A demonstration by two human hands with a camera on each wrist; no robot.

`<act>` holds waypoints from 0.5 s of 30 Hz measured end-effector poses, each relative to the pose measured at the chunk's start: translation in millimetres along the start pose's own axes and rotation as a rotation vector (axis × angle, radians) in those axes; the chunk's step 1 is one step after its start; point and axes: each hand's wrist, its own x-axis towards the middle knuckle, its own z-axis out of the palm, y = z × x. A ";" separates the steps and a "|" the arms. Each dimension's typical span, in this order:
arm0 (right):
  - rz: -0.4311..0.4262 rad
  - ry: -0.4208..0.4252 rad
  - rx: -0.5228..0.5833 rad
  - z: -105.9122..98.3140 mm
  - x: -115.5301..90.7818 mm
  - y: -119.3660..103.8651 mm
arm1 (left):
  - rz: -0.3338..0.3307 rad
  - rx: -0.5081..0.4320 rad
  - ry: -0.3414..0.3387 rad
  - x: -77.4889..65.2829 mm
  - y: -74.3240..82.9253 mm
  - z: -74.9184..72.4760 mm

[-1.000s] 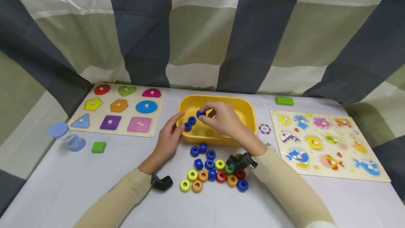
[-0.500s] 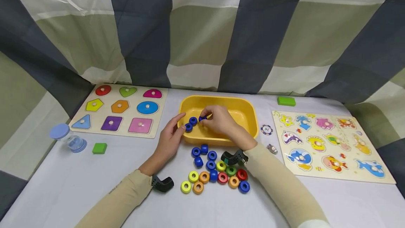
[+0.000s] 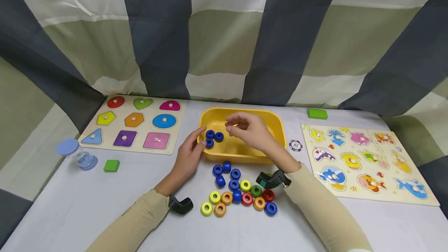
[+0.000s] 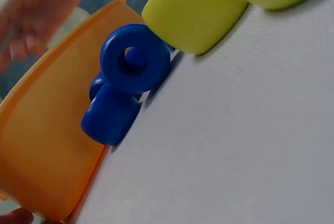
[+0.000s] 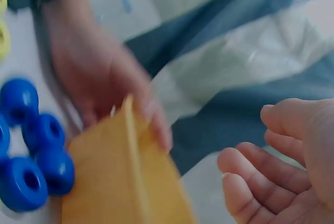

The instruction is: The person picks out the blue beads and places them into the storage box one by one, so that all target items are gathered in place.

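Note:
A yellow tray [image 3: 241, 156] stands in the middle of the table with three blue beads [image 3: 209, 143] inside its left end. My left hand [image 3: 188, 154] holds the tray at its left side, thumb and fingers at the rim; the right wrist view shows this left hand [image 5: 104, 72] at the tray's corner. Above the tray hovers my right hand [image 3: 250, 131], its fingers loosely bent; in the right wrist view nothing lies between the fingers [image 5: 261, 177]. In front of the tray lie several loose blue beads [image 3: 234, 184], along with yellow beads [image 3: 206, 209], orange, red and green ones.
At the left lies a shape puzzle board [image 3: 134, 147], with a clear jar [image 3: 85, 160] and a green block [image 3: 111, 165] before it. An animal puzzle board [image 3: 378, 193] is at the right, near a poker chip [image 3: 295, 145] and another green block [image 3: 317, 114]. Checked cloth hangs behind.
My right hand has let go of a blue bead in the tray and risen away from it. That bead now sits by the other two. The left hand keeps its place.

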 end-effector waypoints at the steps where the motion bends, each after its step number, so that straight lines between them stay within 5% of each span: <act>1: -0.029 -0.002 0.033 -3.8 -9.1 -5.5 | 0.002 0.003 -0.001 -0.5 -0.6 0.3; 8: -0.201 -0.119 0.020 -6.4 -63.5 -19.4 | 0.017 0.011 -0.002 -1.6 -0.2 -0.5; 15: -0.192 -0.230 -0.099 8.9 -73.1 -10.5 | 0.009 0.006 0.001 -0.7 0.0 -0.4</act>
